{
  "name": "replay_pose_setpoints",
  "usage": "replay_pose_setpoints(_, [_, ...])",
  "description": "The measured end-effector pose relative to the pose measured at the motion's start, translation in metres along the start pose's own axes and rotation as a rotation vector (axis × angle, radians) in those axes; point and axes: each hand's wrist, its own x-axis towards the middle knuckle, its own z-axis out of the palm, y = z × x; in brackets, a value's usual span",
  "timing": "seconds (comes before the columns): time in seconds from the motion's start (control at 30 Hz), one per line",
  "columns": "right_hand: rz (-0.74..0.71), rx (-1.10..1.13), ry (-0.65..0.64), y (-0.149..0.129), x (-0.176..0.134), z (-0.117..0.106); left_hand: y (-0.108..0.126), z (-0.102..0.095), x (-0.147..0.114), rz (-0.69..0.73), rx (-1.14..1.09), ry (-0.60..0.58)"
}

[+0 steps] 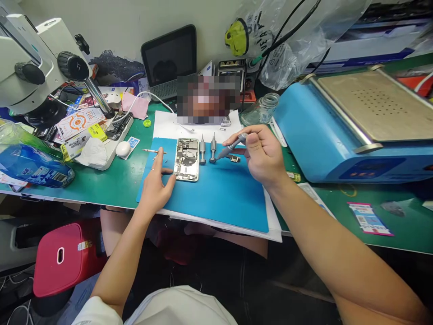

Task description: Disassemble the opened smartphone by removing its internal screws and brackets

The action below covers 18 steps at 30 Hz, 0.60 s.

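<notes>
An opened phone (187, 160) with its circuit parts exposed lies on the blue mat (216, 196). My left hand (157, 184) rests at its left edge, fingers apart, holding nothing. By its index fingertip are a thin pointed tool (149, 150) and some tiny loose bits. My right hand (265, 153) grips a grey precision screwdriver (233, 145) above the mat, right of the phone, tip pointing down-left. Two similar grey screwdrivers, a left one (202, 151) and a right one (213, 150), stand between the phone and that hand. A small phone part (234, 159) lies under my right fingers.
At right sits a blue heating machine (304, 131) with a perforated plate. A glass jar (262, 109) lies behind my right hand. The microscope (50, 67) overhangs the left side, above a blue plastic pack (34, 164) and boxes. A dark-screened device (171, 58) leans against the wall.
</notes>
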Motion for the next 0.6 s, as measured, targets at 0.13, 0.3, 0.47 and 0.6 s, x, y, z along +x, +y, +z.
replay_pose_setpoints(0.13, [0.046,0.025,-0.082,0.006,0.0,0.002,0.002,-0.001,0.001,-0.003,-0.015,-0.006])
replay_pose_setpoints(0.3, [-0.19,-0.281,-0.042,0.015,-0.005,0.004,0.002,0.0,0.002,-0.026,-0.017,-0.025])
replay_pose_setpoints(0.47, [-0.256,-0.428,-0.216,0.023,-0.01,0.002,-0.001,0.001,0.002,-0.023,0.006,-0.029])
replay_pose_setpoints(0.6, [-0.26,-0.436,-0.222,0.009,-0.008,0.006,0.0,0.002,0.001,-0.035,0.019,-0.048])
